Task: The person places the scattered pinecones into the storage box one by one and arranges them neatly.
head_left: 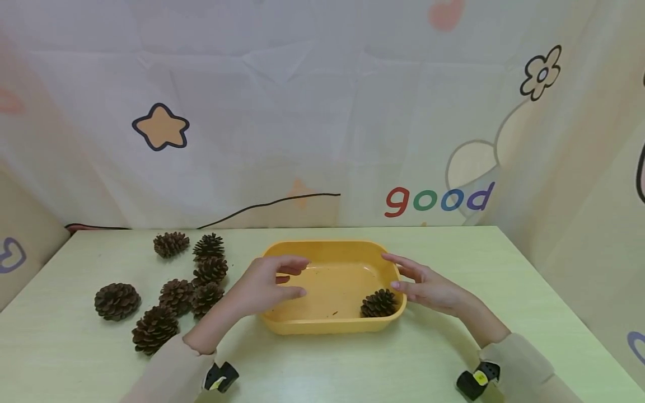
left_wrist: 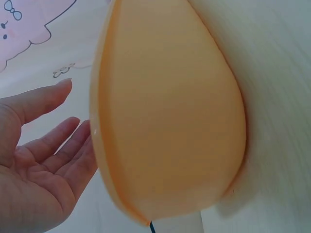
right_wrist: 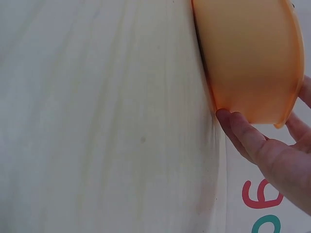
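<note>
Yellow tray (head_left: 327, 328) sits close to the far edge of the desk (head_left: 312, 369), a bit right of the middle. One cone (head_left: 379, 304) is in it, over in the tray's near right corner, plus a tiny brown scrap (head_left: 335, 313) on the tray's bottom by the near wall.

Left hand (head_left: 267, 284) is over the tray's left end with its grip relaxed: thumb well apart from the fingers, nothing held. Right hand (head_left: 427, 286) is at the other end and its grip is on the tray itself, thumb over the right rim, fingertips (right_wrist: 238, 120) against the outside wall.

Seven loose cones lie toward the desk's left edge. One (head_left: 117, 301) is nearest that edge, another (head_left: 171, 244) is up by the far left corner, four (head_left: 210, 270) bunch together near the left forearm, and the last (head_left: 155, 330) is right beside the left sleeve (head_left: 173, 372). Behind the desk hangs a pale cloth (head_left: 302, 112) with a star (head_left: 161, 127) and "good" in coloured letters (head_left: 439, 200).
</note>
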The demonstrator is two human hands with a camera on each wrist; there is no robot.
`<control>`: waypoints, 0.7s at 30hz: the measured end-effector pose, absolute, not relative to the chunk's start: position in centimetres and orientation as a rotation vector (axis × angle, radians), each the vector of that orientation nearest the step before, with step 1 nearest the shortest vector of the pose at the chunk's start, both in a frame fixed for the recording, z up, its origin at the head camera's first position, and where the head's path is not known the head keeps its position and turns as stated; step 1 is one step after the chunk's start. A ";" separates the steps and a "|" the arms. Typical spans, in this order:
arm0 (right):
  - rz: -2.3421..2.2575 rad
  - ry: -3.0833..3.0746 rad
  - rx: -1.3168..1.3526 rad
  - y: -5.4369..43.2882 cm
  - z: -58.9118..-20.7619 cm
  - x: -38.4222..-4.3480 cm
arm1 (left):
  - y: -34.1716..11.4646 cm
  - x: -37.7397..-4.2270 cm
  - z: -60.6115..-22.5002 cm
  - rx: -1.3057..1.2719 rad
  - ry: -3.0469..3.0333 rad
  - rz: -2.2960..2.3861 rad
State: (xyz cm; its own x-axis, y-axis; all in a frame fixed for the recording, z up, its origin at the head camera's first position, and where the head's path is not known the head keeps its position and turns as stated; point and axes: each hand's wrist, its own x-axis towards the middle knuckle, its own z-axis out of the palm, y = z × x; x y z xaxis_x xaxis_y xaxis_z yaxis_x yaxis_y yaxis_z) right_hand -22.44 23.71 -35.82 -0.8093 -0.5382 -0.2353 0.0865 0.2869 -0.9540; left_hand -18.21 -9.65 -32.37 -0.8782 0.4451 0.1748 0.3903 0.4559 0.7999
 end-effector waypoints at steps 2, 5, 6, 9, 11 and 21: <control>-1.558 2.033 -0.411 23.8 -35.8 -22.4 | -10.2 -17.9 -32.2 0.751 2.642 1.423; -1.560 2.027 -0.421 23.9 -35.9 -22.5 | -11.2 -17.4 -32.0 0.744 2.657 1.429; -1.560 2.028 -0.423 23.9 -35.9 -22.5 | -11.5 -17.2 -32.0 0.737 2.658 1.436; -1.560 2.030 -0.419 23.9 -36.0 -22.6 | -12.4 -16.6 -32.0 0.709 2.660 1.459; -1.560 2.030 -0.418 23.9 -36.0 -22.6 | -13.1 -16.2 -32.0 0.704 2.667 1.465; -1.565 2.026 -0.445 23.8 -36.0 -22.5 | -16.2 -14.2 -31.9 0.595 2.761 1.445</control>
State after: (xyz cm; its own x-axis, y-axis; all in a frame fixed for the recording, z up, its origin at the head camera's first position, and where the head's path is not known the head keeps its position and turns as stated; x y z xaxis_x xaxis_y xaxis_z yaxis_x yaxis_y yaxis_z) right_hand -22.51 23.83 -36.02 -0.8016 -0.5592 -0.2115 0.0632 0.2727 -0.9600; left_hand -14.25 -16.22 -31.93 -0.9292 0.3122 0.1976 0.3403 0.5150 0.7868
